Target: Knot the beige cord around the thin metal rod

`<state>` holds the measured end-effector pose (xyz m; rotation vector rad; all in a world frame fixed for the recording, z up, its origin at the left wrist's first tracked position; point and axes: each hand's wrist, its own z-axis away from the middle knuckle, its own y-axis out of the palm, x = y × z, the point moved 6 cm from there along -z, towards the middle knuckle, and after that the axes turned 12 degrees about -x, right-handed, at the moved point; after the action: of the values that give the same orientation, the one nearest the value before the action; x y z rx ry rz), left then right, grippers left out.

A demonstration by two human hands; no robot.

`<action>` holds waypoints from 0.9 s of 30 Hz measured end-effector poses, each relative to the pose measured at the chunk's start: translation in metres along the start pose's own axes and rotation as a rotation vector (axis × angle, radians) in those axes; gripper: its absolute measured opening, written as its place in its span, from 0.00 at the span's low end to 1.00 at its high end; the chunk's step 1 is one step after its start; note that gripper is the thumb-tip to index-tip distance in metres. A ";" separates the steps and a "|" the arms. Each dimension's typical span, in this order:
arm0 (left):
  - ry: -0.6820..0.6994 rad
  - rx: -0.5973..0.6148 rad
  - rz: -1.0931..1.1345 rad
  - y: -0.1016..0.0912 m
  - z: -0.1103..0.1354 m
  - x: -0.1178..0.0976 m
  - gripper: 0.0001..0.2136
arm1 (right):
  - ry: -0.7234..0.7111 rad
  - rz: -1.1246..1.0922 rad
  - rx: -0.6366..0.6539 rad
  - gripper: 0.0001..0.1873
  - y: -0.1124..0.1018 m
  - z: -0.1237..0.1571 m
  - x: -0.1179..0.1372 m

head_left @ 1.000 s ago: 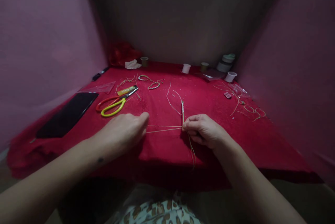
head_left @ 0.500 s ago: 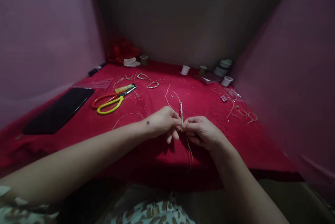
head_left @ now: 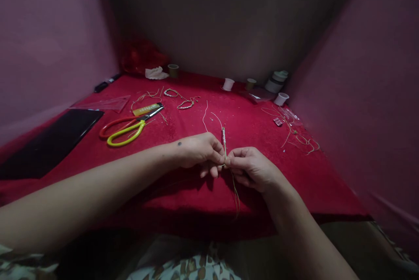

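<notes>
My left hand [head_left: 207,151] and my right hand [head_left: 250,166] meet fingertip to fingertip near the front of the red cloth. Both pinch the thin cord [head_left: 225,151] of a braided bracelet. The bracelet's white and green braided part [head_left: 223,135] points away from me, beyond the fingers. Loose cord ends [head_left: 236,197] hang below my right hand toward the table edge. Two thin pale threads [head_left: 204,116] curve out past my left hand. The exact crossing of cords between the fingertips is too small to make out.
Scissors [head_left: 126,134] with red and yellow handles, a yellow lighter or cutter [head_left: 147,109] and a dark tablet-like slab [head_left: 55,140] lie left. Finished-looking bracelets [head_left: 186,104] lie beyond. Spools [head_left: 228,84] and a bottle [head_left: 276,82] line the back; cord scraps [head_left: 307,144] lie right.
The view has shifted slightly. Both hands keep their pinch on the cord at nearly the same place. The long strand left of my left hand no longer shows above the forearm.
</notes>
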<state>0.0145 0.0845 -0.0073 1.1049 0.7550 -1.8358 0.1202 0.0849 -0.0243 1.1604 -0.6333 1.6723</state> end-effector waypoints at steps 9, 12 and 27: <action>-0.001 -0.025 0.220 -0.002 -0.003 0.011 0.05 | 0.013 0.019 -0.010 0.10 0.000 0.002 0.001; -0.055 0.045 0.220 0.002 -0.002 0.014 0.06 | 0.016 0.038 -0.018 0.10 0.000 0.002 0.001; -0.076 -0.006 0.135 0.000 0.002 0.011 0.08 | 0.028 0.027 -0.014 0.11 -0.001 0.002 0.000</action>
<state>0.0106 0.0789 -0.0163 1.0509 0.6264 -1.7497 0.1217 0.0829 -0.0236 1.1214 -0.6453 1.7016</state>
